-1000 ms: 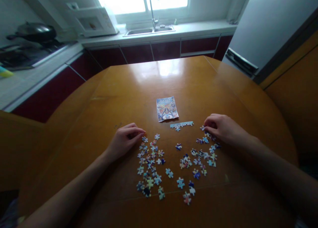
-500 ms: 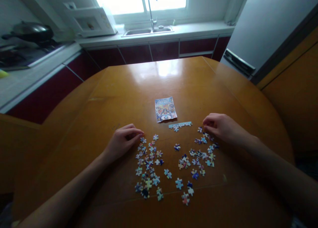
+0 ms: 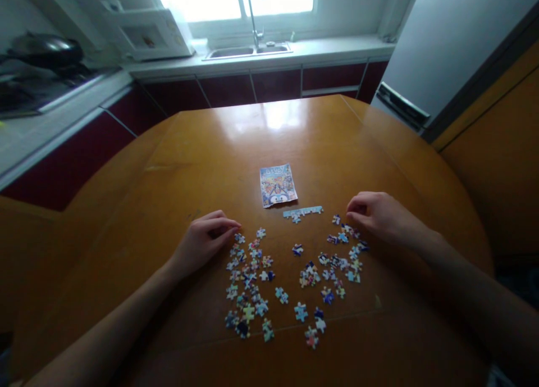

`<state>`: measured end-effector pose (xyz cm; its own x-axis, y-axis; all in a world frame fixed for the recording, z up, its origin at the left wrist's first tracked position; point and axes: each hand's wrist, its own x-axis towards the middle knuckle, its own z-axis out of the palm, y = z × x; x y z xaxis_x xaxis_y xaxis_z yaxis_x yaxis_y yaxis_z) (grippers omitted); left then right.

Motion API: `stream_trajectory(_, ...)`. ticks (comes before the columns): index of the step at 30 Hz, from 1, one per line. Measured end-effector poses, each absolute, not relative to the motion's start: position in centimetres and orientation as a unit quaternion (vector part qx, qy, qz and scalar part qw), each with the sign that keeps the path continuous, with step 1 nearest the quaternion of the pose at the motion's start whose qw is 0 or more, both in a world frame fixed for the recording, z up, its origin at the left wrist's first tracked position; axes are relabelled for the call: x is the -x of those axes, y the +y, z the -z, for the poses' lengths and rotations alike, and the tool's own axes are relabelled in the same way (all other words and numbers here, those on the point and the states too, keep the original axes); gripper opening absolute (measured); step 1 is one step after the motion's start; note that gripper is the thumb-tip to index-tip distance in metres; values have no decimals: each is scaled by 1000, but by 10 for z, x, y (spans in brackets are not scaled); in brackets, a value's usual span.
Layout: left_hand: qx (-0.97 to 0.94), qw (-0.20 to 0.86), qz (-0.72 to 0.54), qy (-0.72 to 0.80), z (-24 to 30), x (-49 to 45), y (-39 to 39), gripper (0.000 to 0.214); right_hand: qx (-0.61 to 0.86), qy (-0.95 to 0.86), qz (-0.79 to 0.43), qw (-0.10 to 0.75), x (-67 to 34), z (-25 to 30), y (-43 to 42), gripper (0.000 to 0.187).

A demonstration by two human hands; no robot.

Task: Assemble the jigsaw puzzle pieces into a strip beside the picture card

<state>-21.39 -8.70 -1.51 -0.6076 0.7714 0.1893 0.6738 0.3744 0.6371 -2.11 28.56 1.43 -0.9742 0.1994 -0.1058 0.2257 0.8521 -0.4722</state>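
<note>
My left hand (image 3: 206, 236) rests on the table at the left edge of a loose cluster of jigsaw pieces (image 3: 248, 277). Its fingers are stretched out, with no piece visible in them. My right hand (image 3: 377, 214) is at the upper right of another group of pieces (image 3: 334, 260), thumb and forefinger curled together; anything between the tips is too small to make out. A joined strip of light-blue puzzle pieces (image 3: 303, 212) lies between the hands. Behind it is a creased picture sheet (image 3: 278, 186) with a colourful print. One single piece (image 3: 297, 249) lies between the groups.
The wooden table (image 3: 219, 168) has a glossy top and angled far corners. Beyond it are a counter with a sink (image 3: 236, 52) and tap, a white microwave (image 3: 151, 34), a pan (image 3: 46, 50) on the stove at left, and a fridge (image 3: 446, 44) at right.
The view has shifted slightly, moving the tabletop things a little left in it. My right hand has drawn slightly right, away from the nearest piece. My left hand has stayed nearly still.
</note>
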Motion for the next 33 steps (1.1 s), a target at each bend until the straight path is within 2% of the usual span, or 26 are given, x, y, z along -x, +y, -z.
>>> stream_trajectory(10, -443, 64, -342, 826, 15, 215, -86, 17, -44, 962, 263, 51, 14, -17, 279, 7)
stream_trajectory(25, -448, 58, -353, 820, 11, 213, -84, 19, 57, 966, 238, 83, 10, -22, 268, 13)
stream_trajectory(33, -443, 58, -349, 824, 12, 213, -84, 19, 44, 942, 314, 111, 9, -25, 266, 9)
